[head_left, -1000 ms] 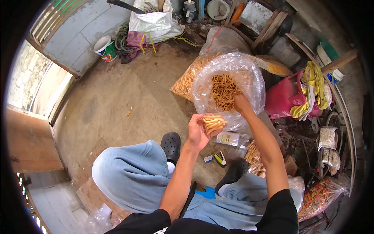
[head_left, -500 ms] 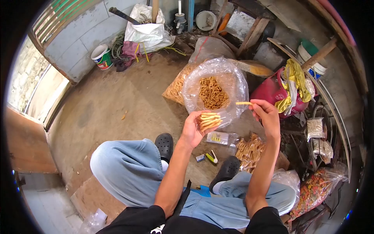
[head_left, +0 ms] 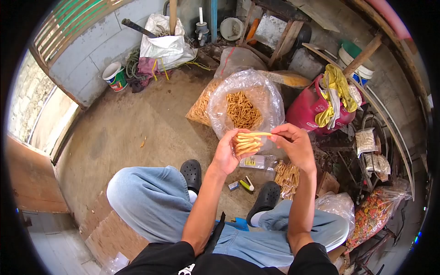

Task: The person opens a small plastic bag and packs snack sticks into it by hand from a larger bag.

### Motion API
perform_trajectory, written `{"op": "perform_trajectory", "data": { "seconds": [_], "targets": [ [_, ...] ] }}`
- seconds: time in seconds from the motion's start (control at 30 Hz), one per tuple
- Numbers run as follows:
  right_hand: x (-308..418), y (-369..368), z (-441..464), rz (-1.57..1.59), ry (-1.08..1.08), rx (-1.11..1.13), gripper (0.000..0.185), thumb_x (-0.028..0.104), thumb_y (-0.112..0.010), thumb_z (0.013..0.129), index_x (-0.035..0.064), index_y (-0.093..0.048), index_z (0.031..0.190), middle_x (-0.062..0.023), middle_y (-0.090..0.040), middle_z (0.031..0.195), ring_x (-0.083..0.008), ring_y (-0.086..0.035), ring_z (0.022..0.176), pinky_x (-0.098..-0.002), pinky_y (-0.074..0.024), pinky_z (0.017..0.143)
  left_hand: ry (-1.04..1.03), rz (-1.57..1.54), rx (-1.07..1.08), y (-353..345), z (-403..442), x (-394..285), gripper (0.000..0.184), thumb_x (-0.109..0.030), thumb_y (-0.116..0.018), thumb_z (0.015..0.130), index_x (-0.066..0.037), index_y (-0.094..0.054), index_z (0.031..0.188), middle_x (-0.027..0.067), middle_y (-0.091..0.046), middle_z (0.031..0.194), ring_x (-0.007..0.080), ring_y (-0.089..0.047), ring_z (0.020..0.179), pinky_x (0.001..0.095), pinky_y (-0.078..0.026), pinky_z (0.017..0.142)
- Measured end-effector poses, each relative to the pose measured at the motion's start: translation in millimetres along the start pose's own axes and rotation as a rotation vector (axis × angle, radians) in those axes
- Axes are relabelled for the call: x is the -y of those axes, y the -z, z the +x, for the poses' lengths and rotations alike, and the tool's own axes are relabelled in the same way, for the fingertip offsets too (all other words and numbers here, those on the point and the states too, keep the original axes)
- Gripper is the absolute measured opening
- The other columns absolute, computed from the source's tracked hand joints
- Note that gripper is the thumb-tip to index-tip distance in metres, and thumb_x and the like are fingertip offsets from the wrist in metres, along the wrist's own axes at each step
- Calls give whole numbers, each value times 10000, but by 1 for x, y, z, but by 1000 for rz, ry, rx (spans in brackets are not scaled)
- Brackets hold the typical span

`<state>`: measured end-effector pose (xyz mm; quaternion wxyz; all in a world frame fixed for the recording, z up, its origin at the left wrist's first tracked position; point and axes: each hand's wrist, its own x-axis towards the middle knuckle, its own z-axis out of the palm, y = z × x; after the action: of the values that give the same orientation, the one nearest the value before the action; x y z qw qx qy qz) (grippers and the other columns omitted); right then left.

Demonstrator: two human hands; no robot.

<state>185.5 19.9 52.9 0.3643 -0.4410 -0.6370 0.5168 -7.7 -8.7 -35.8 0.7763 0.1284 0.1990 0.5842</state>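
Observation:
My left hand is closed round a small clear bag of snack sticks, whose ends point to the right. My right hand pinches the end of one pale stick, which lies across the top of the bunch. Behind both hands stands a large open plastic bag with brown snack sticks inside. Below the hands, a pack of clear bags, a green stapler and a small blue box lie on the floor.
Filled stick packets lie beside my right shoe. A red bin with yellow cloths stands at the right, above a bag of colourful snacks. A white sack and a paint bucket are along the back wall.
My right hand came out of the large bag with a single stick and moved left to the bunch in my left hand. The view has shifted a little.

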Motion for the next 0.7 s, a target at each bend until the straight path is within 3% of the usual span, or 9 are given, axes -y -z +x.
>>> {"op": "perform_trajectory", "data": {
  "seconds": [0.1, 0.2, 0.27, 0.33, 0.4, 0.43, 0.5, 0.7],
  "targets": [
    [-22, -13, 7, 0, 76, -18, 113, 18, -663, 824, 13, -658, 937, -8, -644, 853, -42, -530, 734, -190, -408, 639, -9, 11, -23, -6, -1, 3, 398, -346, -383, 975, 1, -545, 1082, 201, -621, 1072, 315, -650, 949, 421, -583, 772],
    [-24, -28, 8, -169, 209, -194, 135, -1, -704, 752, 94, -714, 847, 7, -570, 835, -58, -476, 727, -193, -343, 604, -40, 36, -63, -10, -5, 2, 414, -379, -384, 982, -8, -546, 1066, 174, -629, 1041, 281, -658, 923, 399, -597, 728],
    [-24, -32, 10, -176, 205, -180, 141, -6, -705, 748, 85, -706, 856, 7, -571, 839, -59, -480, 736, -191, -347, 613, -64, 70, -73, -11, -6, 1, 425, -398, -388, 981, -12, -547, 1060, 160, -632, 1028, 262, -662, 910, 385, -604, 700],
    [-28, -35, 11, -185, 197, -168, 148, -12, -706, 744, 75, -698, 864, 8, -572, 844, -59, -484, 746, -188, -352, 622, -100, 196, -122, -11, -5, -1, 432, -417, -396, 978, -19, -558, 1025, 136, -654, 945, 210, -675, 792, 350, -605, 629],
    [-36, -38, 14, 219, 147, -79, 158, 8, -728, 739, 75, -680, 873, 17, -567, 842, -62, -503, 739, -193, -373, 612, -106, 230, -88, -8, -5, -1, 393, -398, -438, 967, -26, -554, 1022, 117, -650, 936, 201, -674, 790, 346, -606, 622],
    [-36, -37, 14, 219, 147, -80, 158, 8, -728, 739, 75, -680, 873, 17, -567, 842, -62, -503, 739, -193, -373, 612, -116, 264, -55, -7, -4, -1, 357, -378, -481, 956, -33, -550, 1019, 98, -646, 926, 192, -673, 788, 342, -607, 614],
    [-30, -36, 12, 555, -112, -4, 151, 26, -740, 739, 70, -656, 856, 14, -575, 857, -61, -522, 735, -199, -393, 597, -137, 307, -49, -7, -5, 2, 306, -339, -530, 937, -38, -549, 994, 87, -645, 904, 183, -672, 767, 329, -604, 603],
    [-25, -30, 11, 473, -291, 123, 128, 69, -744, 760, 55, -638, 831, 5, -597, 772, -59, -533, 667, -201, -402, 557, -166, 390, -12, -4, -7, 5, 216, -244, -651, 876, -54, -559, 917, 67, -643, 862, 168, -669, 746, 293, -589, 575]
  ]
}}
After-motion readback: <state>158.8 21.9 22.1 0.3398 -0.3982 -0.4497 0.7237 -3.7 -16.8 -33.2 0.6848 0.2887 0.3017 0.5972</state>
